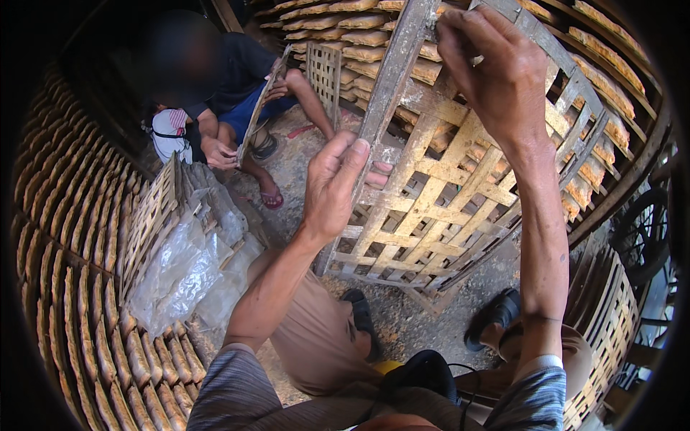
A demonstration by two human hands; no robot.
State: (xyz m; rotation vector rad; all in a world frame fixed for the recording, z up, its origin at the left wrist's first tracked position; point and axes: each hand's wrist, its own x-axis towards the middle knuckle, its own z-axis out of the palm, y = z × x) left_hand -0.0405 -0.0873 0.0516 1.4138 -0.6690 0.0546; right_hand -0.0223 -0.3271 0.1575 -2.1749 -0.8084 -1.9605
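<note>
1. Stacked racks of flat tan pieces (86, 237): rows of them line the left wall, curve along the lower left, and fill the shelves at the top (345, 29) and the upper right.
2. Bamboo lattice tray (445, 179): a large woven frame of pale slats held tilted on edge in front of the person. Its lower edge lies near the gritty floor (402, 323), and its long side rail runs from lower left up to the top centre.
3. Second person (230, 93): crouched at the upper left, holding a similar tray (260, 108) on edge with both hands.
4. Spare lattice trays (147, 215): leaning at the left, with crumpled clear plastic sheet (180, 273) lying against them.
5. Right hand (496, 72): raised high, its fingers curled shut over the upper frame of the bamboo lattice tray near the top corner.
6. Left hand (334, 187): lower and nearer the body, the thumb on the near face of the side rail and the fingers wrapped behind it, one fingertip showing past the rail.
7. Key relation: the rail's long axis joins the two grips, the left hand low on it and the right hand at its far, upper end.
8. Sandalled feet (496, 316): the person's own, on the floor beneath the tray.
</note>
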